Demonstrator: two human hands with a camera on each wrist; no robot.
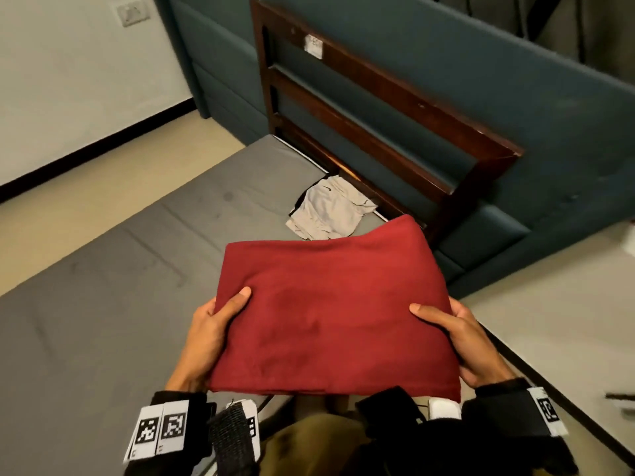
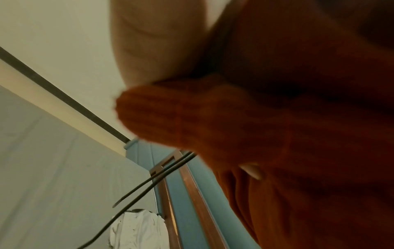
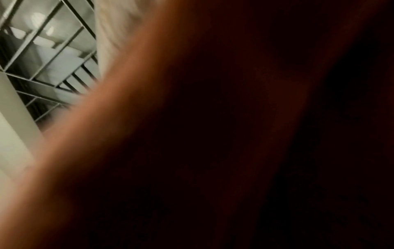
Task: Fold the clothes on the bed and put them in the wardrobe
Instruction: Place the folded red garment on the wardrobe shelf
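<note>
A folded dark red garment (image 1: 336,307) is held flat in the air above the grey mattress (image 1: 103,304). My left hand (image 1: 213,331) grips its left edge, thumb on top and fingers hidden underneath. My right hand (image 1: 460,338) grips the right edge the same way. In the left wrist view the red garment (image 2: 277,118) fills the right side, blurred, with my left hand (image 2: 153,42) above it. The right wrist view is almost wholly covered by the red garment (image 3: 213,134). A pair of light grey shorts (image 1: 328,209) lies crumpled on the mattress by the headboard, also seen as pale shorts (image 2: 138,230).
A dark wooden headboard frame (image 1: 378,108) stands against teal padded wall panels (image 1: 515,80). Beige floor (image 1: 567,321) runs along the bed's right side and also the left. A light metal grid or shelving (image 3: 49,55) shows in the right wrist view.
</note>
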